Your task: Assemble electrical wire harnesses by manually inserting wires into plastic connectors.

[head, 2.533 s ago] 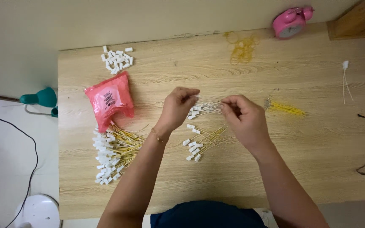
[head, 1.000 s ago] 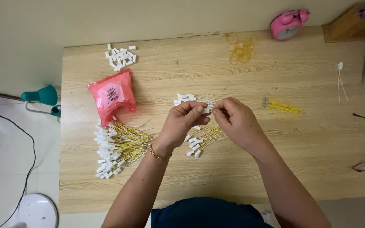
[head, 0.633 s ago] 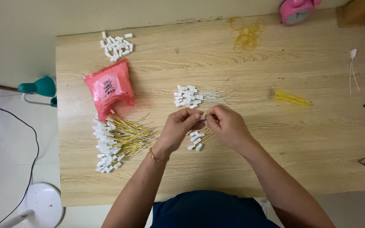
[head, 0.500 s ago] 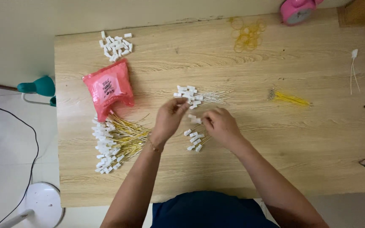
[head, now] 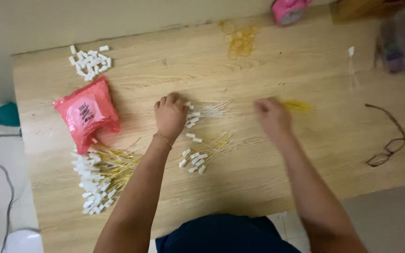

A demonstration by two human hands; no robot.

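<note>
Left hand (head: 170,115) rests curled, knuckles up, on the counter (head: 268,187), touching a small bundle of white-tipped wires (head: 207,111); whether it grips them cannot be told. Right hand (head: 272,117), blurred, reaches near the yellow ties (head: 297,106); its grip cannot be told. Advisable: pin the bundle flat, tips aligned.
</note>
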